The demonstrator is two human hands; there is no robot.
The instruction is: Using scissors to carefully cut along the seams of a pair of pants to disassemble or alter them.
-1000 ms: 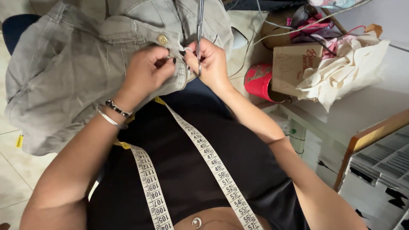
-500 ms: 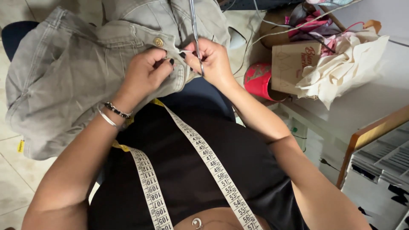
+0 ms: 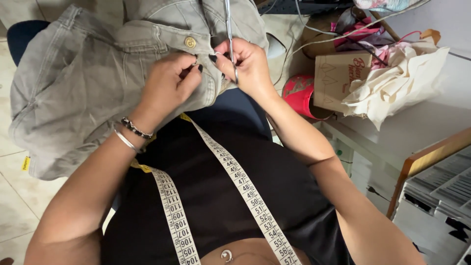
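Grey-green denim fills the upper left of the view — a pair of washed jeans (image 3: pixel 88 93) bunched over the person's lap and spilling toward the tiled floor (image 3: pixel 14 196). The waistband is turned up toward the hands, and its brass button (image 3: pixel 190 42) sits just above the left hand's knuckles.

The left hand (image 3: pixel 169 83) is closed, thumb and fingers pinching the fabric edge near the fly; two bracelets (image 3: pixel 131 135) circle that wrist. The right hand (image 3: pixel 248 64) is curled shut around a pair of metal scissors (image 3: pixel 229 34), whose blades run up and away across the denim. The two hands nearly meet at the waistband, fingertips just beside each other, both pressed to the cloth.

A white measuring tape (image 3: pixel 235 181) hangs round the person's neck — its two strands fall down over a black top (image 3: pixel 216 206), spreading apart as they go.

Off to the right, on a pale counter (image 3: pixel 422 122), lies a crumpled cream cloth bag (image 3: pixel 392 83) against a brown cardboard box (image 3: pixel 338 78), with pink fabric scraps (image 3: pixel 363 29) behind. A red container (image 3: pixel 301 93) stands near the right forearm. A wooden frame edge (image 3: pixel 427 162) shows at the lower right.
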